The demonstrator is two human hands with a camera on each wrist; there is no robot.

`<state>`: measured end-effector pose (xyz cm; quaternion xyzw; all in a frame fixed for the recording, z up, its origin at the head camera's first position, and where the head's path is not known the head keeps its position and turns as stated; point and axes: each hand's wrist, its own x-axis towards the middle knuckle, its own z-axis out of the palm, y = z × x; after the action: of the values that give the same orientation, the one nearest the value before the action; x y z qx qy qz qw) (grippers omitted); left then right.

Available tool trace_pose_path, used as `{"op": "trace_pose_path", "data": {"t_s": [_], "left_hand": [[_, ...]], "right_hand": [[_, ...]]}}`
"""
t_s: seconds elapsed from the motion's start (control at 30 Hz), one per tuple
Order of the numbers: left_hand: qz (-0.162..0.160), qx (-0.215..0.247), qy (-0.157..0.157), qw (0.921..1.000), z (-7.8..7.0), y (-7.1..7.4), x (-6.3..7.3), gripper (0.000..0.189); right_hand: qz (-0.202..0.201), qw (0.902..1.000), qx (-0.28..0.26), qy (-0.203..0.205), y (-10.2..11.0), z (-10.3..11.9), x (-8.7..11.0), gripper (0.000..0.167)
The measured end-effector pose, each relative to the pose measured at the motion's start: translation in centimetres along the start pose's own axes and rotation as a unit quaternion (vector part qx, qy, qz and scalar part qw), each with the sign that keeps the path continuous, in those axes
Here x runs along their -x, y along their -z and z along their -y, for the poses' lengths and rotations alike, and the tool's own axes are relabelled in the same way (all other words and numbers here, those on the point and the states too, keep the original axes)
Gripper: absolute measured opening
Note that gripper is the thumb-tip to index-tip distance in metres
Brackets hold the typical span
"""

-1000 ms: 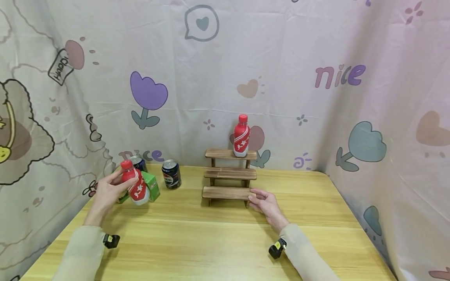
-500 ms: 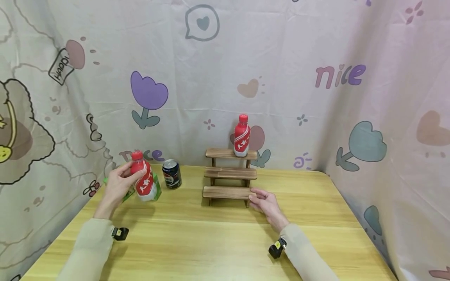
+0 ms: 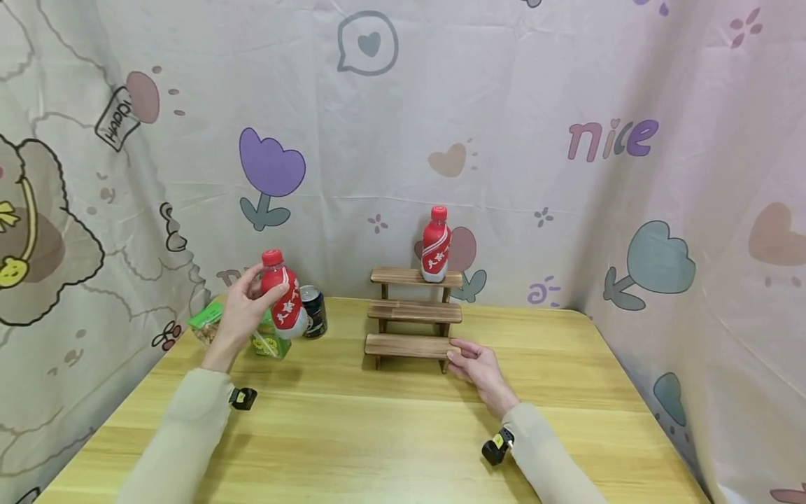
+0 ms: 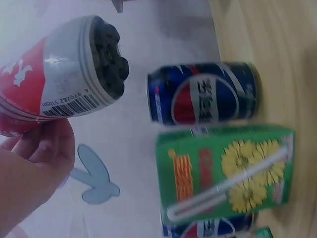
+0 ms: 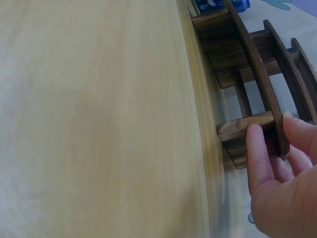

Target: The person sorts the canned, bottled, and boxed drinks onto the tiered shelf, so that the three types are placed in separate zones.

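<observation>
Currently, a red bottle (image 3: 290, 306) is held up in the air to the left of the wooden stand (image 3: 412, 312), off the counter (image 3: 403, 437) and tilted, its cap leaning away from the stand and its pale base nearer to it. The left hand (image 3: 242, 308) has it by the upper part, the grip closed round it with the thumb across the front; the left wrist view shows the bottle's dark underside.

At the stand's right end, the right hand (image 3: 480, 369) pinches the lowest of three steps. Its grip is closed on that edge, thumb on the upper face and fingers beneath, with one fingertip against the end support. A matching bottle (image 3: 436, 246) stands upright on the stand's top step, toward the right end.

Left of the stand, a dark blue can (image 3: 317, 318) stands upright on the counter, partly covered by the raised bottle. Farther left of the stand comes a green drink box (image 4: 223, 173) with yellow flowers and a straw on its face; a second blue can (image 4: 213, 228) shows only in part behind it in the left wrist view. Farthest left of the stand is another green pack (image 3: 206, 322), partly covered by the left forearm.

Behind the stand hangs a pale cloth (image 3: 504, 84) printed with tulips and hearts.
</observation>
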<state>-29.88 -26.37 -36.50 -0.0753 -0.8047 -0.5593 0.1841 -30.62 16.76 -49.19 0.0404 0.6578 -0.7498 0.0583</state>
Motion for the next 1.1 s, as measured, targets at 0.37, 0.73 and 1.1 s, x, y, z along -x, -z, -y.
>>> {"op": "trace_pose_path", "data": {"t_s": [0.37,0.73,1.1], "left_hand": [[0.025,0.019,-0.040,0.9987,-1.0,-2.9,-1.6,0.059],[0.033,0.032,-0.053,0.9975,-3.2,-5.3,-2.5,0.056],[0.047,0.032,-0.053,0.9970,-6.2,-7.1,-2.4,0.058]], "right_hand": [[0.005,1.0000,-0.004,0.004,0.0,-0.1,-0.2,0.047],[0.021,0.9996,-0.002,0.019,0.2,-0.6,-0.1,0.047],[0.001,1.0000,-0.003,0.007,0.1,-0.2,-0.1,0.045]]}}
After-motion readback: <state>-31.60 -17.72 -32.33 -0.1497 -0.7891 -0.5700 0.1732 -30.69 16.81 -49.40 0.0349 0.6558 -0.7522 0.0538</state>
